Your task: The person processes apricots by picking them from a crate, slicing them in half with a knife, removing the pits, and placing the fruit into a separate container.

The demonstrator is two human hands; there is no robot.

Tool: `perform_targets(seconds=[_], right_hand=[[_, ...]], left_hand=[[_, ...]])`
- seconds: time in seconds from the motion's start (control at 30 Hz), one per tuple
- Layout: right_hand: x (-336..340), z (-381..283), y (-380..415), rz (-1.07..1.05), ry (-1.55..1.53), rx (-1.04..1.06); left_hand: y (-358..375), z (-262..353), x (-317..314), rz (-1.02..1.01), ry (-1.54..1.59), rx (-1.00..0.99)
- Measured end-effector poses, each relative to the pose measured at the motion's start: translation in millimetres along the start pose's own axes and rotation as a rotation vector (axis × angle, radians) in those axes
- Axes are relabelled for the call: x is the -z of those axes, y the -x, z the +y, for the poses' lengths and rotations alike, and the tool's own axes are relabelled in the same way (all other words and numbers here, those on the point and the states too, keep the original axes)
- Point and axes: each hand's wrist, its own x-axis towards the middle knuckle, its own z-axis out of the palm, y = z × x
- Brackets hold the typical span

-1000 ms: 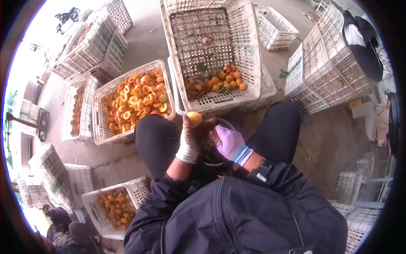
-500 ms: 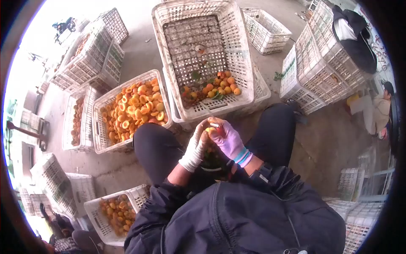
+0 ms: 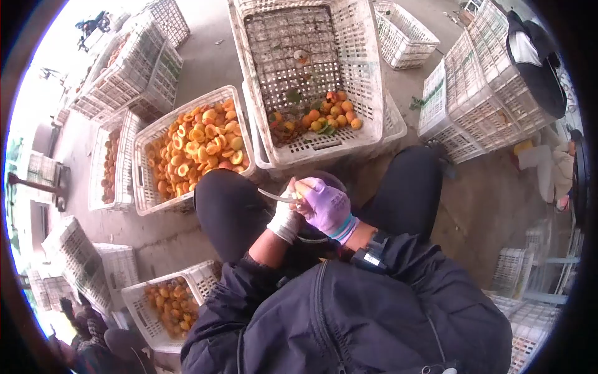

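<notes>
Between my knees, my left hand (image 3: 286, 215), in a white glove, is closed around something mostly hidden by the fingers. Pressed against it is my right hand (image 3: 326, 207), in a purple glove, closed on a thin curved tool (image 3: 276, 196) whose pale end sticks out to the left. Ahead, a large tilted white crate (image 3: 372, 93) holds whole apricots (image 3: 333, 116) at its near end, with some leaves. To the left of my hands, another crate (image 3: 141, 181) is full of halved apricots (image 3: 198, 144).
More crates of fruit stand at the far left (image 3: 93, 168) and lower left (image 3: 138, 311). Stacked crates (image 3: 473, 93) with a dark garment on top rise at the right. A person (image 3: 554, 165) sits at the right edge; another (image 3: 87, 336) is at the lower left.
My hands have shifted slightly down and left, and the right hand has turned. The thin tool now projects leftwards. The view has shifted slightly.
</notes>
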Motion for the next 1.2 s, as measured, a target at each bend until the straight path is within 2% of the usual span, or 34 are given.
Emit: perform_targets(seconds=[0.03,0.07,0.1,0.13,0.17,0.2,0.23,0.27,0.3,0.37,0.47,0.53,0.57,0.63,0.67,0.73,0.87,0.93,1.03,1.1,1.13,1.17,1.2], right_hand=[[-0.1,1.2,-0.6,-0.024,0.002,0.035],[-0.3,2.1,-1.9,-0.047,0.004,0.069],[4.7,-1.2,-6.6,-0.041,-0.043,0.045],[5.0,1.6,-9.4,0.05,-0.131,0.05],[-2.1,10.8,-5.1,0.101,-0.36,-0.1],[-8.0,20.3,-1.3,0.152,-0.589,-0.249],[9.2,20.1,-2.3,-0.004,-0.883,-0.569],[18.4,17.5,-4.7,-0.001,-1.051,-0.788],[23.2,22.8,-2.7,0.001,-1.229,-0.842],[28.6,31.0,-0.7,0.014,-1.529,-0.91],[38.6,30.4,6.2,-0.043,-1.539,-0.858],[45.1,26.5,7.5,-0.058,-1.562,-0.825],[46.6,25.3,8.2,-0.07,-1.527,-0.804],[48.0,26.1,10.8,-0.079,-1.494,-0.779],[47.6,28.0,12.0,-0.109,-1.474,-0.744],[47.8,29.5,13.7,-0.138,-1.453,-0.705],[48.0,29.0,13.4,-0.119,-1.352,-0.696],[46.8,31.1,15.2,-0.108,-1.31,-0.707],[42.5,34.3,18.0,-0.149,-1.213,-0.698],[26.7,38.1,22.6,-0.037,-1.091,-0.508],[22.5,41.5,24.5,-0.039,-1.086,-0.503],[19.0,45.0,26.6,-0.083,-0.899,-0.455],[20.7,42.6,25.6,-0.123,-0.709,-0.406]], left_hand=[[-4.0,5.8,13.9,-0.3,0.062,0.108],[-0.8,4.5,12.0,-0.298,0.065,0.104],[5.3,1.5,0.5,-0.117,-0.026,0.001],[11.2,-2.5,-11.3,0.064,-0.118,-0.1],[26.0,-11.8,-74.7,0.359,-0.273,-0.103],[25.9,-10.1,-76.3,0.299,-0.175,-0.084],[26.9,-7.7,-77.0,0.251,-0.233,-0.079],[30.0,-5.9,-77.0,0.205,-0.291,-0.07],[36.1,-3.2,-80.3,0.082,-0.363,-0.022],[31.7,-9.7,-82.0,0.024,-0.405,-0.072],[29.4,-14.2,-85.5,-0.029,-0.513,-0.131],[25.1,-24.6,-87.8,0.128,-0.748,-0.256],[29.0,-21.7,-93.3,0.125,-0.753,-0.255],[39.0,-12.1,-104.6,0.011,-0.723,-0.074],[36.9,-14.4,-103.1,0.009,-0.727,-0.074],[32.5,-21.5,-97.7,0.259,-0.632,-0.205],[40.0,-10.7,-98.2,0.221,-0.796,-0.062],[35.7,-10.2,-93.2,-0.072,-0.537,-0.008],[37.6,-9.5,-93.6,-0.033,-0.631,0.103],[42.3,-17.8,-102.0,0.003,-0.693,0.084],[42.3,-23.7,-105.4,0.037,-0.757,0.062],[28.2,-28.4,-82.6,0.024,-0.749,0.031],[33.4,-24.0,-85.2,0.064,-0.854,0.057]])
